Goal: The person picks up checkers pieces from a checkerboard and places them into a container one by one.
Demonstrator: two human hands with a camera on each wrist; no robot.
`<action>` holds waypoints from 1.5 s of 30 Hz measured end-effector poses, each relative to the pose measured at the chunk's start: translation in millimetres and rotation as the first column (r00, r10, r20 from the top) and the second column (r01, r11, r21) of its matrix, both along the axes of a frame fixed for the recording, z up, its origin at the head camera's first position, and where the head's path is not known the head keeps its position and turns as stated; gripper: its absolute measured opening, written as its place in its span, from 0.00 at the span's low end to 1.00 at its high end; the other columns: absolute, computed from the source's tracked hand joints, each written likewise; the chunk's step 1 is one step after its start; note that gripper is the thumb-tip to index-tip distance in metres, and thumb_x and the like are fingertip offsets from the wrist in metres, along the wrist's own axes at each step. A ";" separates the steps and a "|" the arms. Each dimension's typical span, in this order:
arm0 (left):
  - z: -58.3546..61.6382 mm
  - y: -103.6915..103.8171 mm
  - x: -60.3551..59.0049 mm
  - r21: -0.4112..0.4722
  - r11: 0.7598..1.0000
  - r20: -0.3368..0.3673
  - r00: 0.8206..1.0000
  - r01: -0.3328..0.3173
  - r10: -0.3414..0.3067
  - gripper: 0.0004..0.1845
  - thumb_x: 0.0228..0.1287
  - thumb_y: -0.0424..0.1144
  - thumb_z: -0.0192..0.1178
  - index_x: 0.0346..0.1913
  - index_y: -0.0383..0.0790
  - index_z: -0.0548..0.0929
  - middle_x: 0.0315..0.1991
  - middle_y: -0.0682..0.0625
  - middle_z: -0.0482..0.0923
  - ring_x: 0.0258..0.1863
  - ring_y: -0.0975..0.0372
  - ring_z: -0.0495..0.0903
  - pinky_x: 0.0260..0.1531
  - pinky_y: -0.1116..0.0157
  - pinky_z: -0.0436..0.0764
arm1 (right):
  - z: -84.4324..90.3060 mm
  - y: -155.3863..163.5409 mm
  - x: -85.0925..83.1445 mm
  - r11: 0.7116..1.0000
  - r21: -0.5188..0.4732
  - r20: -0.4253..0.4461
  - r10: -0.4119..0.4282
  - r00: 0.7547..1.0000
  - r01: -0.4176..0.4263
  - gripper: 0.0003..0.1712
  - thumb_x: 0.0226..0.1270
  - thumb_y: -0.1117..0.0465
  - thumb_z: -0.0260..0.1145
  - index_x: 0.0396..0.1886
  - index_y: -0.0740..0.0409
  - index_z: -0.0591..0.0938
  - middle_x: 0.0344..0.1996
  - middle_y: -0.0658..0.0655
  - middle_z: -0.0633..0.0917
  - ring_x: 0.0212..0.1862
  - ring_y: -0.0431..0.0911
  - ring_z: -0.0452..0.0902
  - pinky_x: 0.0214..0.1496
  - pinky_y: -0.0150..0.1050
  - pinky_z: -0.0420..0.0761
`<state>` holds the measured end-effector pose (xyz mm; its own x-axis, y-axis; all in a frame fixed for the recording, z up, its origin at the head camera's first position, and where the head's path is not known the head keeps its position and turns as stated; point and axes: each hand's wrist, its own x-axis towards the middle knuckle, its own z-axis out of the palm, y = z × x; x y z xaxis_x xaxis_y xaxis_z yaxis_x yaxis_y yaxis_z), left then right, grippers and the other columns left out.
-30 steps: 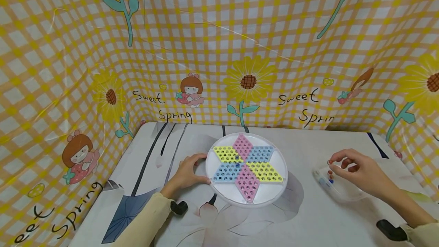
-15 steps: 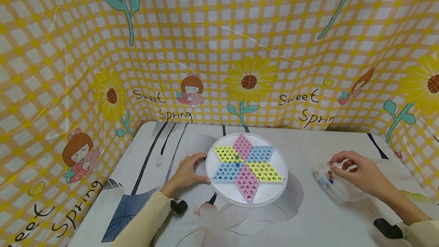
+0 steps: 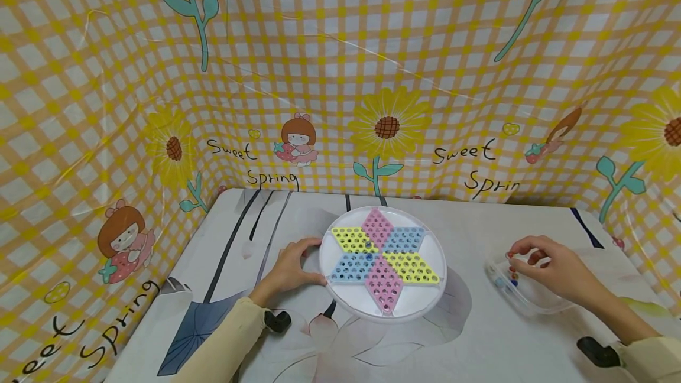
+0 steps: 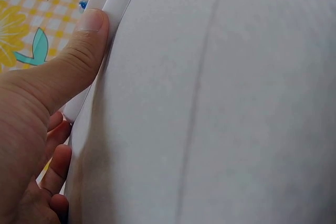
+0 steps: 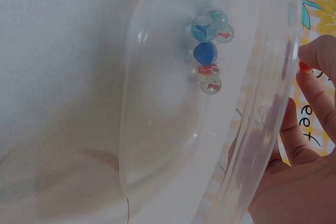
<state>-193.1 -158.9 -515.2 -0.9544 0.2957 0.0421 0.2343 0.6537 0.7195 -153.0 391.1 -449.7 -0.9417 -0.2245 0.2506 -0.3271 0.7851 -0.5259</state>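
Observation:
My left hand (image 3: 289, 266) rests against the left rim of a round white Chinese checkers board (image 3: 417, 299), thumb and index finger spread along the edge. In the left wrist view, the thumb (image 4: 84, 51) lies straight against that rim, with the other fingertips lower down. Two blue marbles (image 3: 369, 257) sit near the middle of the board's pink, yellow and blue star. Over a clear plastic box (image 3: 527, 307) on the right, my right hand (image 3: 550, 269) pinches a reddish-orange marble (image 5: 305, 67) between thumb and index finger. Several glass marbles (image 5: 205, 53) lie inside the box.
Under everything is a white table (image 3: 298, 347) with a printed floral pattern. A yellow checked cloth (image 3: 330, 64) with sunflowers hangs behind and along the sides. Black bands (image 3: 278, 321) sit at both wrists.
The right hand has shifted slightly down and left over the box, still pinching the marble. The left hand and the board stay in place.

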 end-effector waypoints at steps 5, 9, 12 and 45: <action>-0.2 -1.0 -0.1 -0.001 1.000 -0.010 1.000 0.011 -0.011 0.49 0.41 0.50 0.85 0.70 0.52 0.75 0.53 0.53 0.77 0.48 0.59 0.69 0.46 0.57 0.61 | -0.7 -1.2 -1.3 1.000 0.008 0.007 -0.004 1.000 0.004 0.08 0.64 0.59 0.76 0.41 0.48 0.86 0.42 0.54 0.84 0.35 0.35 0.75 0.33 0.33 0.76; -0.7 -1.5 0.1 0.002 1.000 -0.026 0.999 0.019 -0.019 0.48 0.42 0.50 0.85 0.70 0.51 0.75 0.53 0.52 0.78 0.47 0.59 0.69 0.46 0.57 0.61 | -1.3 -2.2 -1.5 1.000 0.012 0.014 -0.006 1.000 0.006 0.09 0.64 0.60 0.76 0.42 0.49 0.86 0.42 0.54 0.84 0.35 0.35 0.74 0.33 0.33 0.75; -1.1 -1.7 -0.1 0.007 1.000 -0.034 0.999 0.022 -0.022 0.48 0.41 0.51 0.85 0.70 0.50 0.76 0.53 0.52 0.78 0.47 0.59 0.69 0.46 0.57 0.60 | -1.3 -2.0 -1.6 1.000 0.014 0.019 -0.006 1.000 0.005 0.09 0.64 0.61 0.76 0.42 0.49 0.86 0.42 0.54 0.84 0.35 0.35 0.74 0.33 0.33 0.75; -3.9 -3.3 -2.3 -0.011 0.999 -0.051 0.998 0.039 -0.040 0.49 0.41 0.51 0.85 0.70 0.50 0.75 0.51 0.53 0.78 0.46 0.60 0.68 0.46 0.57 0.61 | 10.0 -4.8 -3.7 0.999 0.027 0.067 -0.036 0.997 0.035 0.28 0.66 0.51 0.75 0.63 0.54 0.80 0.47 0.62 0.83 0.36 0.33 0.74 0.34 0.33 0.76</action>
